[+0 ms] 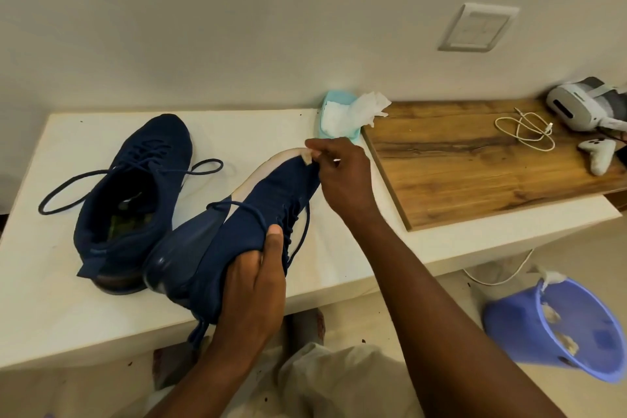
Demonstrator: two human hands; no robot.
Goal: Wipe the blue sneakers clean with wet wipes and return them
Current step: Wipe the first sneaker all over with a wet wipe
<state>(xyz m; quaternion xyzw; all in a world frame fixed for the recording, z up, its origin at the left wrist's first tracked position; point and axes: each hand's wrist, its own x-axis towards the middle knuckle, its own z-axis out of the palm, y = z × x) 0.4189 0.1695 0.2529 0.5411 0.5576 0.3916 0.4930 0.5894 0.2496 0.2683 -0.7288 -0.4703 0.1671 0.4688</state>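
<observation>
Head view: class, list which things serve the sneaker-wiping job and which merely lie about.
Job in hand:
held sneaker, gripped by left hand
wipe, pinched by right hand
second sneaker
wipe pack
bin holding crumpled wipes

Lying about:
headset
controller
cable
board
wall switch

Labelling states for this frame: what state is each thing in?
Held sneaker: tipped on its side, gripped by left hand.
Wipe: pinched by right hand against that sneaker's toe.
Other sneaker: upright on table, laces untied.
Wipes pack: open, one wipe sticking out.
Bin: holds used wipes.
</observation>
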